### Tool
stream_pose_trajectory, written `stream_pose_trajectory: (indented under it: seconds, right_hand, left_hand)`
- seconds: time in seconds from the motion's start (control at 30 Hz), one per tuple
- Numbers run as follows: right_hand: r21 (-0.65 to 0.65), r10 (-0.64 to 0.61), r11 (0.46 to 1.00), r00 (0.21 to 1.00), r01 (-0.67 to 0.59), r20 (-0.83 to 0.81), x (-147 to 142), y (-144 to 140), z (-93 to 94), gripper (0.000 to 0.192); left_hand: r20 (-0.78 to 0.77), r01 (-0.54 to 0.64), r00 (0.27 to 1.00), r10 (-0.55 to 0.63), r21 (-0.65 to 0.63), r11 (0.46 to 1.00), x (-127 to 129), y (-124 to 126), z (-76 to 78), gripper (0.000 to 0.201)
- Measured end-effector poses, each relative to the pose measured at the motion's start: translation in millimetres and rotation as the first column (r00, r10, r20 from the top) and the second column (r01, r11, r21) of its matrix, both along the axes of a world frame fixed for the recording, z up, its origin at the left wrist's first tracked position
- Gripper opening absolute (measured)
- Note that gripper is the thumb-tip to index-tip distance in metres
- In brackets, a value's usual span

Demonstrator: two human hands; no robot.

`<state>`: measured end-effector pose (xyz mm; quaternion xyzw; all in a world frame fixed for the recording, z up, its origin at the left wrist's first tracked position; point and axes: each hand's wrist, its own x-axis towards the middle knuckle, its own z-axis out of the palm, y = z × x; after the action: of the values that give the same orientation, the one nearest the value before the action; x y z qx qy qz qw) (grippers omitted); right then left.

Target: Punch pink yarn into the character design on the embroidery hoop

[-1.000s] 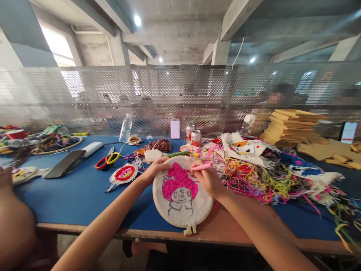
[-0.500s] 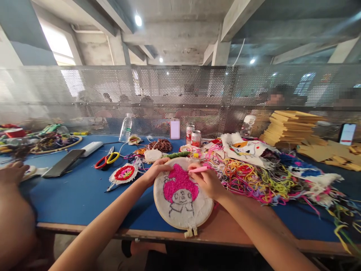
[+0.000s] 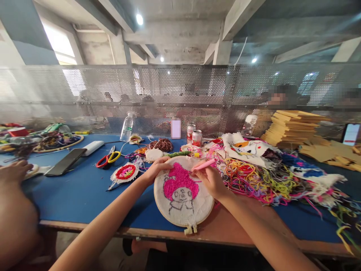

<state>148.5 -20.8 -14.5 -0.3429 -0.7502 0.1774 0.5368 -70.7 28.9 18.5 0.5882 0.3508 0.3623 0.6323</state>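
A round embroidery hoop (image 3: 203, 212) leans tilted at the table's front edge, its screw clamp pointing down toward me. White cloth stretched in it bears a cartoon figure (image 3: 180, 184) with a filled magenta hood and a face and body in dark outline. My left hand (image 3: 158, 168) grips the hoop's upper left rim, fingers over the cloth. In my right hand (image 3: 210, 178) is a pink punch needle (image 3: 207, 164), pinched over the upper right of the cloth, close to the hood's edge. Its tip is hidden by my fingers.
Scissors (image 3: 108, 158), a dark phone (image 3: 66, 162) and a small round embroidery (image 3: 125, 173) lie left. Tangled yarn (image 3: 248, 180) heaps right, with drink cans (image 3: 196, 138) and a bottle (image 3: 126, 127) behind. Another person's hand (image 3: 17, 171) is at far left; stacked brown pieces (image 3: 293, 126) stand right.
The punch needle has swung to a steeper slant, its rear end now higher and further right. My right hand has shifted slightly; my left hand keeps its hold on the hoop.
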Motion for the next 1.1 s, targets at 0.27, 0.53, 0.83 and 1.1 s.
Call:
stream_pose_trajectory:
  seconds: [0.27, 0.53, 0.83, 1.1]
  right_hand:
    - [-0.014, 0.001, 1.0, 1.0, 0.0, 0.029, -2, -1, 0.2, 0.019]
    - [0.055, -0.112, 0.993, 0.952, 0.101, 0.284, -8, -7, 9.9, 0.014]
    - [0.074, -0.167, 0.986, 0.929, 0.151, 0.33, -10, -7, 8.6, 0.011]
    - [-0.035, -0.172, 0.982, 0.962, 0.184, 0.212, -7, -6, 5.5, 0.01]
  left_hand:
    - [0.003, -0.003, 1.0, 0.003, -0.004, 1.0, 0, 0, 0.6, 0.019]
    - [-0.001, 0.001, 1.0, 0.0, 0.038, 0.999, -1, -2, 3.2, 0.015]
    - [0.007, -0.005, 1.0, 0.005, 0.036, 0.999, 0, -4, 3.3, 0.016]
    - [-0.017, -0.012, 1.0, 0.013, 0.021, 1.0, 0, -1, 2.0, 0.021]
